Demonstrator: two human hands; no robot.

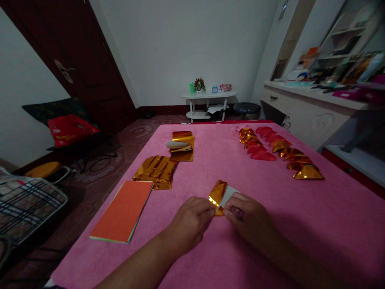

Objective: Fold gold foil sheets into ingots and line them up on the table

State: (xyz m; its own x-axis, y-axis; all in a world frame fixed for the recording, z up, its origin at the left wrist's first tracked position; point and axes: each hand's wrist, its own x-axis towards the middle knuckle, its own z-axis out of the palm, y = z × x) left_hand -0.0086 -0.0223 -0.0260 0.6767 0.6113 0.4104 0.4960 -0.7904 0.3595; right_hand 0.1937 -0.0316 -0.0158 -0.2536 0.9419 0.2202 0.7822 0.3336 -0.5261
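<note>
My left hand and my right hand meet at the front middle of a pink-covered table. Both pinch a small sheet of gold foil paper, partly folded so its white back shows. The left fingertips press the gold flap, and the right fingers hold the white side down on the cloth.
A stack of orange sheets lies at front left, with loose gold foil sheets and more gold sheets under a grey roll behind. Rows of folded gold and red pieces lie at the right. A white cabinet stands beyond the table's right edge.
</note>
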